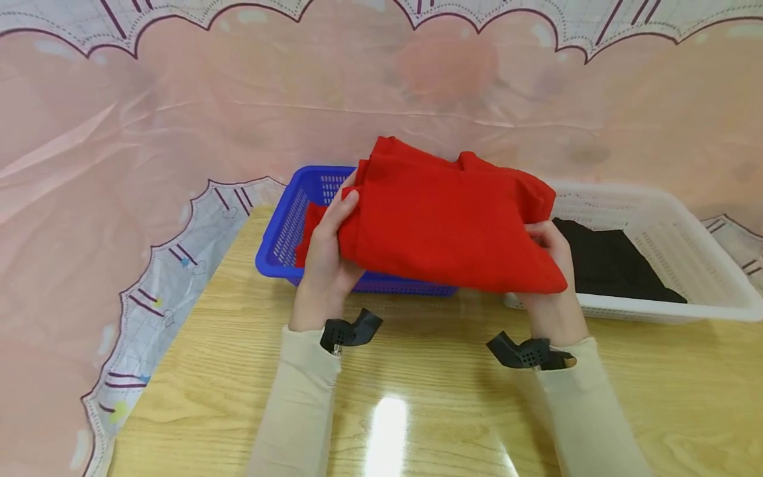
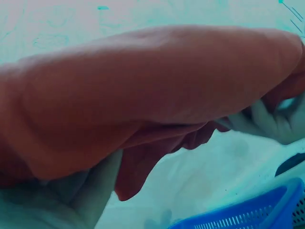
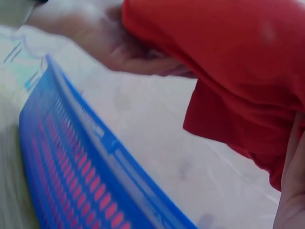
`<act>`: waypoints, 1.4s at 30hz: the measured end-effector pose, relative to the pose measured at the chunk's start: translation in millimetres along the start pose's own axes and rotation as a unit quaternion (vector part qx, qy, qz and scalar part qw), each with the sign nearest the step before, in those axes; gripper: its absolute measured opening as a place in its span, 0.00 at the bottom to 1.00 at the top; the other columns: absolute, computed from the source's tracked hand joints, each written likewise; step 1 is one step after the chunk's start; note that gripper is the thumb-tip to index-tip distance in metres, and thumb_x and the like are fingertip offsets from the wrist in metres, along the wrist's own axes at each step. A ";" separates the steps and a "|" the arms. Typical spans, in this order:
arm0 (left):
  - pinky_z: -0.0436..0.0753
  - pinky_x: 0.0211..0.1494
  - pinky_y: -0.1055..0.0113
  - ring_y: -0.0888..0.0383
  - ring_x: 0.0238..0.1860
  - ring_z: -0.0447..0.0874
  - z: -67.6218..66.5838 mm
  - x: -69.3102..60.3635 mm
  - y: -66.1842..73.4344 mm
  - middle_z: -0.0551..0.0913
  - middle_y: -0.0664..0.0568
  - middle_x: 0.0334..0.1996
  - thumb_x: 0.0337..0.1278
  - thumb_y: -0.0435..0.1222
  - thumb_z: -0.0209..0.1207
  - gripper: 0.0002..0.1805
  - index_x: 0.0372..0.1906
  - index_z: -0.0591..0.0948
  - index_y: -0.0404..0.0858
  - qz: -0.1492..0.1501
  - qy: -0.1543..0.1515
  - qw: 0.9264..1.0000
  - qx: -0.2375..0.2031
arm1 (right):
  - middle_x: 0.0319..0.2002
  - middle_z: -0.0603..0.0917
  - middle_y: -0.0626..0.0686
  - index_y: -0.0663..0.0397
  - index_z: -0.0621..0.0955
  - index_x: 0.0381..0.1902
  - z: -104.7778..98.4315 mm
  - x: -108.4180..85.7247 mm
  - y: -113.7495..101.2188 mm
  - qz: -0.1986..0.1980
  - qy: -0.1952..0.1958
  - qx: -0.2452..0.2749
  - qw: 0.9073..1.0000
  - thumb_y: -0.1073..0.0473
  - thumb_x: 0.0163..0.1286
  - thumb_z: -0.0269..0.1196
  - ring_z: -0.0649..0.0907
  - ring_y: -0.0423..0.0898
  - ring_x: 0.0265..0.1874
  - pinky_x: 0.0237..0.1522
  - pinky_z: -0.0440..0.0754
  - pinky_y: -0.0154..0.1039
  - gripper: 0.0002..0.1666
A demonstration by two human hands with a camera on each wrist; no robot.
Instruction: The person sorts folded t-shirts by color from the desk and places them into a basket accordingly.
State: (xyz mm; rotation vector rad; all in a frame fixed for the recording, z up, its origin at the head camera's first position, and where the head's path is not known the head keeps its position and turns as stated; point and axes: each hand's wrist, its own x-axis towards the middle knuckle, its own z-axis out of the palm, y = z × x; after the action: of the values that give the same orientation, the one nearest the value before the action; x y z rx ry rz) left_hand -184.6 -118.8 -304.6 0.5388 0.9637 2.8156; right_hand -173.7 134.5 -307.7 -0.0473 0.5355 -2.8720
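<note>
A folded red cloth [image 1: 441, 218], likely a garment, is held up between both hands above the front of the blue basket. My left hand [image 1: 326, 258] grips its left end, thumb on top and the other fingers underneath. At the right end my right hand [image 1: 551, 265] holds it, with fingers partly hidden in the folds. From the left wrist view the cloth [image 2: 157, 86] sags in a thick roll with a loose flap below. More red cloth [image 1: 312, 228] lies inside the blue plastic basket [image 1: 277, 255], partly hidden behind the left hand.
To the right stands a white plastic basket [image 1: 709, 265] holding a folded black cloth [image 1: 620, 262]. Both baskets are on a wooden table [image 1: 429, 391]. A pink patterned sheet [image 1: 179, 132] hangs behind and along the left side.
</note>
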 end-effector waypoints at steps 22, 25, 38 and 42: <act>0.69 0.56 0.56 0.50 0.59 0.62 -36.7 3.4 7.0 0.66 0.48 0.58 0.59 0.34 0.51 0.24 0.61 0.63 0.47 0.078 0.109 0.991 0.015 | 0.63 0.56 0.50 0.39 0.58 0.66 -25.0 47.3 38.4 -0.034 -0.119 -0.094 0.988 0.74 0.61 0.51 0.62 0.49 0.57 0.48 0.73 0.38 0.39; 0.68 0.57 0.55 0.51 0.59 0.63 -40.4 2.6 8.4 0.66 0.50 0.58 0.57 0.34 0.54 0.26 0.61 0.63 0.48 0.075 0.158 0.983 0.062 | 0.63 0.56 0.52 0.39 0.59 0.66 -22.3 46.9 44.2 -0.054 -0.109 -0.182 0.976 0.75 0.64 0.44 0.60 0.51 0.58 0.48 0.74 0.40 0.36; 0.71 0.54 0.58 0.54 0.56 0.65 -39.4 3.8 12.8 0.66 0.54 0.57 0.51 0.30 0.60 0.31 0.60 0.63 0.52 0.020 0.221 0.934 0.281 | 0.61 0.60 0.55 0.41 0.57 0.66 -12.1 52.7 48.4 -0.063 -0.038 -0.307 0.949 0.77 0.63 0.44 0.60 0.52 0.59 0.55 0.68 0.45 0.38; 0.70 0.54 0.60 0.57 0.54 0.66 -40.6 5.6 12.2 0.66 0.56 0.56 0.53 0.29 0.56 0.30 0.60 0.64 0.53 0.000 0.232 0.888 0.398 | 0.60 0.63 0.54 0.41 0.58 0.66 -9.6 55.2 51.2 -0.074 -0.015 -0.345 0.936 0.76 0.62 0.45 0.63 0.52 0.58 0.56 0.67 0.46 0.38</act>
State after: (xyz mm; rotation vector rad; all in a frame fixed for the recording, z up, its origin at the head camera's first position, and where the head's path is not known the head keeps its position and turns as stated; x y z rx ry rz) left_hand -204.7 -150.4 -325.3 -0.1133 2.2256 2.4707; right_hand -217.5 79.3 -335.5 -0.2492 1.5579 -2.6533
